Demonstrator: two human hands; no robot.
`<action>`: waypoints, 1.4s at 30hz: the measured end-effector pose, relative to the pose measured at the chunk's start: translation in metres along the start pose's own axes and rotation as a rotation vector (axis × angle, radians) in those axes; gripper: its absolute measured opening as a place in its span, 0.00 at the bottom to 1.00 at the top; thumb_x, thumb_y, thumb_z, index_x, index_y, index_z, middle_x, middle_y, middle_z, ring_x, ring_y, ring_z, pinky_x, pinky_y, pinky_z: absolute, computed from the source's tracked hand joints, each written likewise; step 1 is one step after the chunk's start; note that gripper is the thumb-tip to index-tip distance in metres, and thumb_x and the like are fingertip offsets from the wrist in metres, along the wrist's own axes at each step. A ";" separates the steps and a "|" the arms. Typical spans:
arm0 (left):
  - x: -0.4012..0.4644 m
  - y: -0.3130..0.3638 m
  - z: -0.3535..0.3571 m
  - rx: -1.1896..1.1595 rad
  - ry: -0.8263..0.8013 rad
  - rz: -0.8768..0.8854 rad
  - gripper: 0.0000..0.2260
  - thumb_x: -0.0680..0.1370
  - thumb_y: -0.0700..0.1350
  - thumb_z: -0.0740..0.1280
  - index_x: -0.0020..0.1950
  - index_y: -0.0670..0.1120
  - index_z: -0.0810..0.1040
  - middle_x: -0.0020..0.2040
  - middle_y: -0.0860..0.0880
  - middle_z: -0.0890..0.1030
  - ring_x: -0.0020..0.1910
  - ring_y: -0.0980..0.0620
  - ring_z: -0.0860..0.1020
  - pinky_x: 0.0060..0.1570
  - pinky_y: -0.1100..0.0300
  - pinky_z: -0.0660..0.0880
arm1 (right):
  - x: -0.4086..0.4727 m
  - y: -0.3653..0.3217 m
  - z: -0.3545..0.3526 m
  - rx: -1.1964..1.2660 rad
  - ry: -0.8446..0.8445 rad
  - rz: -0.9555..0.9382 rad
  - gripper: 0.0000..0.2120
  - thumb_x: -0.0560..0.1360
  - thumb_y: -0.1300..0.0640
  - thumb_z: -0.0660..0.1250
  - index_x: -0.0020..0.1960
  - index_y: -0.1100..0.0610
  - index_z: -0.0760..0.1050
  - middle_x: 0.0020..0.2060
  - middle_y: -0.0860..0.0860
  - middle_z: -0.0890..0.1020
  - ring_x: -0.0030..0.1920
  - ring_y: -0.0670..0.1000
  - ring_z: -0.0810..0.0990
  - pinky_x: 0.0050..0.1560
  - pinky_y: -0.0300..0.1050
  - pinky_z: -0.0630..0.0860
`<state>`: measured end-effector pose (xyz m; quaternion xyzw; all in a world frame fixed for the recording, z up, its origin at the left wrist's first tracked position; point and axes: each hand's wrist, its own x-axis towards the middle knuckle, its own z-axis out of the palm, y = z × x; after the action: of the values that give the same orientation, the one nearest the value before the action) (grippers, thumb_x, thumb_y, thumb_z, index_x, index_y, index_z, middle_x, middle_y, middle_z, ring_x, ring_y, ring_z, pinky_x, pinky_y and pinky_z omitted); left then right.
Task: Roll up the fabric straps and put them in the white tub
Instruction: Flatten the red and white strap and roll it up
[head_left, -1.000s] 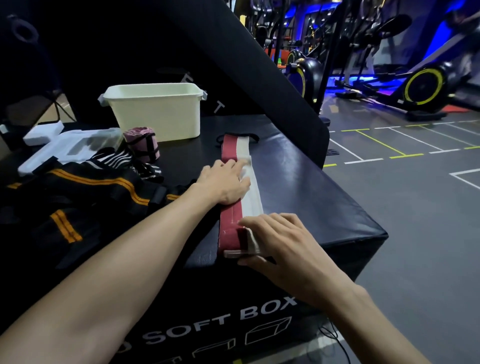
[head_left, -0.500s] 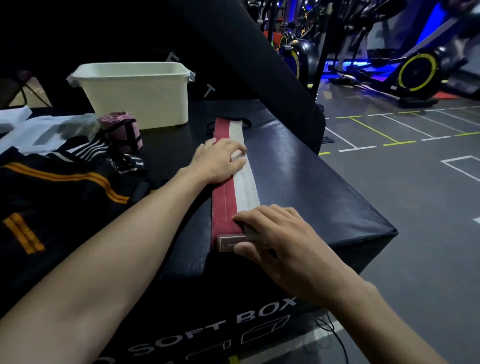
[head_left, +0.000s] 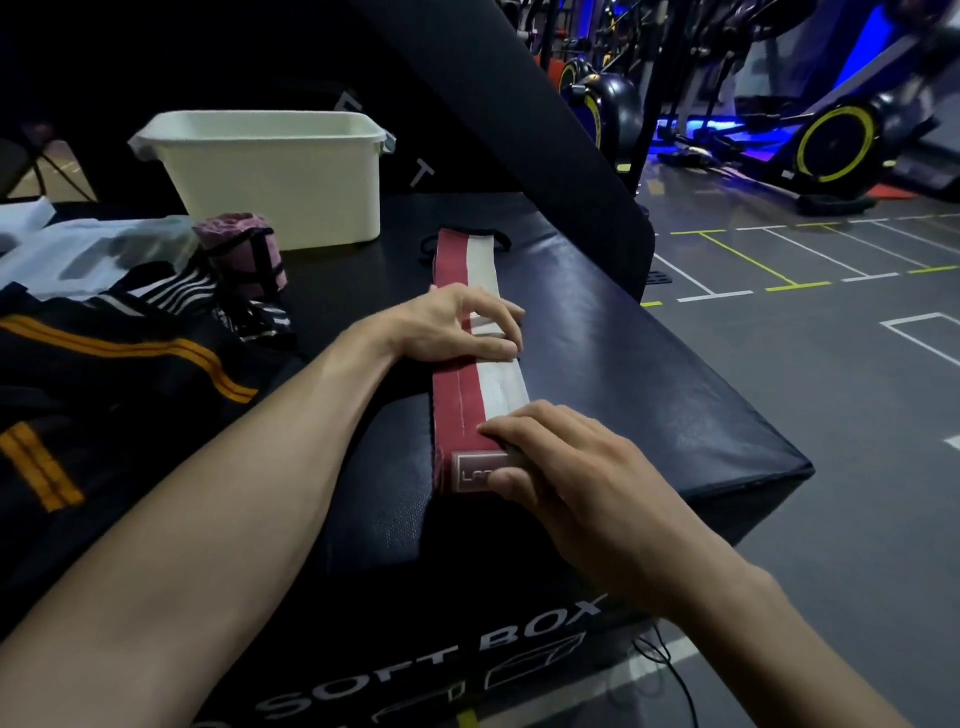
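Observation:
A red and white fabric strap (head_left: 458, 400) lies flat and lengthwise on the black soft box (head_left: 649, 374). Its black loop end points toward the white tub (head_left: 275, 171) at the back. My left hand (head_left: 452, 327) sits on the strap's middle, fingers arched, fingertips and thumb pinching the white half. My right hand (head_left: 566, 467) grips the strap's near end at the box's front edge, fingers on top and thumb against the labelled tip. A rolled pink strap (head_left: 241, 249) with a black band stands left of the tub.
Black clothing with orange stripes (head_left: 104, 364) and striped fabric are heaped on the left. White foam packaging (head_left: 78, 249) lies behind them. A slanted black pad (head_left: 519, 130) rises behind the box. The box drops off at right to a gym floor with exercise bikes (head_left: 831, 140).
My left hand has gone from lying flat on the strap to arched fingers pinching it. My right hand has closed round the near end. The view has shifted slightly.

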<state>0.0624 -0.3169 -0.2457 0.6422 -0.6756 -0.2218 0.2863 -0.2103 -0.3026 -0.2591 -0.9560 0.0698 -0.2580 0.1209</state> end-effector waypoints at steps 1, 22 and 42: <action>0.000 0.001 0.002 -0.009 0.024 0.004 0.06 0.76 0.54 0.76 0.51 0.56 0.86 0.66 0.58 0.80 0.68 0.65 0.74 0.77 0.45 0.63 | 0.000 0.000 0.000 -0.015 0.005 -0.003 0.24 0.84 0.41 0.53 0.66 0.56 0.76 0.54 0.48 0.80 0.48 0.50 0.78 0.47 0.51 0.77; 0.002 0.008 0.018 0.389 0.152 -0.237 0.22 0.86 0.55 0.57 0.81 0.61 0.59 0.77 0.53 0.70 0.79 0.51 0.63 0.79 0.38 0.46 | 0.005 0.004 -0.006 0.042 -0.040 0.022 0.20 0.84 0.40 0.52 0.63 0.51 0.74 0.51 0.44 0.79 0.46 0.47 0.76 0.48 0.50 0.74; 0.011 0.001 0.018 0.276 0.275 -0.168 0.05 0.81 0.57 0.67 0.53 0.60 0.83 0.69 0.56 0.77 0.73 0.52 0.70 0.73 0.27 0.48 | 0.013 -0.002 -0.012 0.099 -0.088 0.083 0.16 0.84 0.43 0.54 0.56 0.50 0.77 0.45 0.42 0.79 0.44 0.45 0.75 0.48 0.47 0.72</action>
<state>0.0493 -0.3287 -0.2570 0.7535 -0.5983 -0.0605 0.2656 -0.2057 -0.3059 -0.2426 -0.9555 0.0911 -0.2137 0.1816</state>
